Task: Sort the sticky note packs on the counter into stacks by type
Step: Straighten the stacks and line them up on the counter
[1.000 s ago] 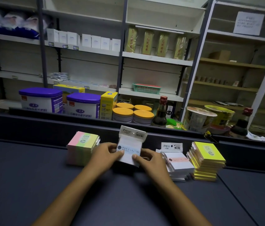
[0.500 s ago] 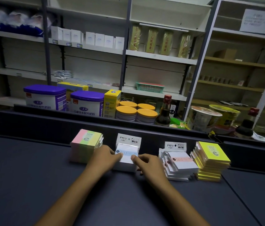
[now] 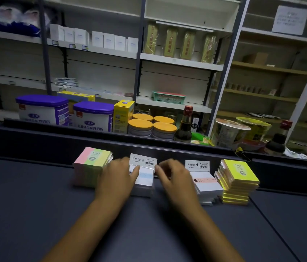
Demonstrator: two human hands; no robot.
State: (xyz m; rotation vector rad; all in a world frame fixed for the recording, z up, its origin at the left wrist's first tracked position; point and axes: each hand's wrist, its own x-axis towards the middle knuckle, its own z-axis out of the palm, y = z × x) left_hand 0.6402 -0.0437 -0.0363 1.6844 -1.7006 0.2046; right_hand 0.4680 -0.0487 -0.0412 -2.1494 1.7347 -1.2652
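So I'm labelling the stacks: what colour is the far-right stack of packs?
Bright yellow, marked 2207 on top, seen in the head view.

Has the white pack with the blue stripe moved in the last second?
Yes. The blue-striped pack was held tilted up above the counter; now it lies down on its stack, beside the pastel stack.

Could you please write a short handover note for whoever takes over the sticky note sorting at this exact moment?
Left hand: fingertips rest on the top pack of the blue-band stack; no clear grip.
Right hand: fingers loosely curled at that stack's right edge, holding nothing I can see.
Along the counter back edge, left to right: pink-green stack, blue-band stack, pink-band stack, yellow stack.
Done: four stacks by type, no loose packs in view.
Left: square up the pink-band and yellow stacks, which look fanned and uneven.
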